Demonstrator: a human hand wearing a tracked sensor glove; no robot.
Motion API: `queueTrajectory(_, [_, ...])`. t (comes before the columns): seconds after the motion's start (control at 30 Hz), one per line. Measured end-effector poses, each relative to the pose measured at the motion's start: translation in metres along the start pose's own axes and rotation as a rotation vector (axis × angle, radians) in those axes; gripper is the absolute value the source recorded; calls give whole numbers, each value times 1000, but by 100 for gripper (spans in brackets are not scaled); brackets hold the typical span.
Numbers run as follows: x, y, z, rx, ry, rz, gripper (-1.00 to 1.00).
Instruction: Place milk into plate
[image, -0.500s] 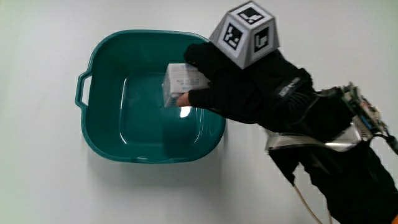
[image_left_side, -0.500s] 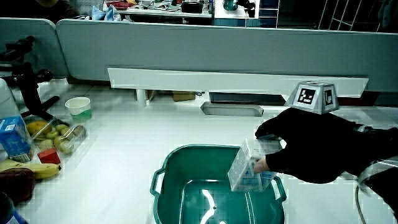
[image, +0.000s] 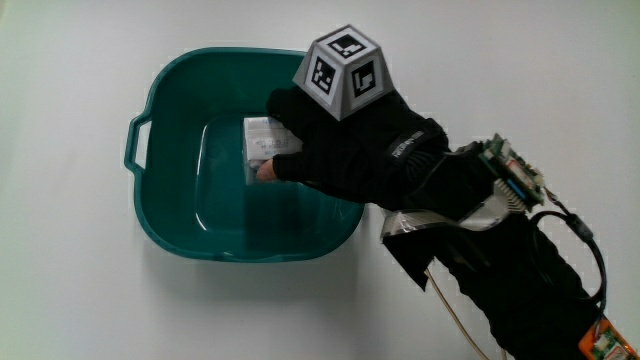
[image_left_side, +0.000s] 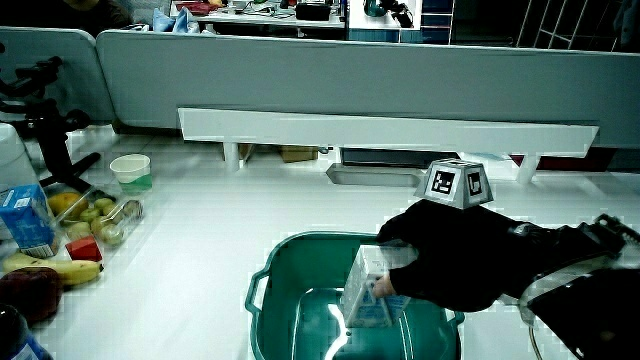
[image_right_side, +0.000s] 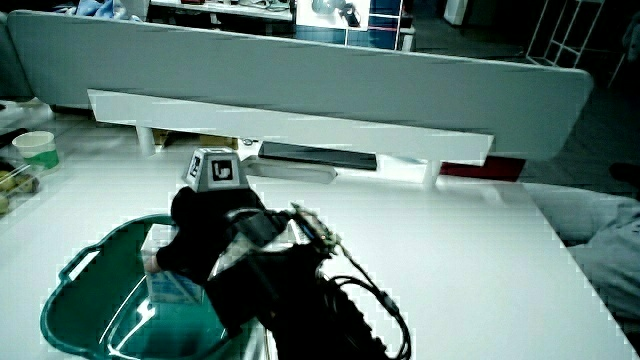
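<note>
A teal plastic basin with a side handle stands on the white table. A small white and blue milk carton is held upright inside the basin, low near its floor. The gloved hand reaches over the basin's rim with its fingers shut on the carton. The patterned cube sits on the back of the hand. Whether the carton touches the basin's floor cannot be told.
In a side view, a blue carton, a banana, other fruit in a clear tray and a small cup lie beside the basin toward the table's edge. A low partition borders the table.
The hand has carried the milk carton deeper over the basin's middle and lowered it toward the basin's floor. The basin has stayed in place.
</note>
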Motion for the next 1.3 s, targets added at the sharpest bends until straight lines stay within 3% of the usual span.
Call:
queueTrajectory(0.67, [4,22,-32,-77,-36,-56,0])
queueTrajectory(0.77, [3,21,-32,-64,-35,-57,0])
queueTrajectory(1.07, [9,17,-35,-43,40,-74,-39])
queueTrajectory(1.17, [10,16,-38,-75,19,-89,-52])
queueTrajectory(1.23, [17,16,-41,-120,72,-69,-61])
queueTrajectory(1.3, [26,13,-43,-134,108,-107,-70])
